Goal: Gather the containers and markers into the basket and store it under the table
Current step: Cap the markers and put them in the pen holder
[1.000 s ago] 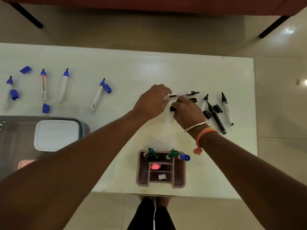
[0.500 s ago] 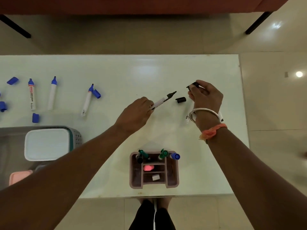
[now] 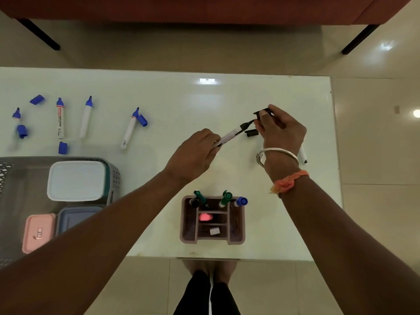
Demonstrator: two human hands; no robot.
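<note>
The left hand grips the barrel of a black marker, its tip aimed at the right hand, which pinches a black cap just beside that tip, probably to close it before storing. The marker is above the middle of the table and has a white barrel and a bare black tip. The basket stands near-left with containers inside; uncapped blue markers lie far-left.

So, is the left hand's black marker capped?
No, the black marker has a bare tip; the right hand pinches a black cap near it.
</note>
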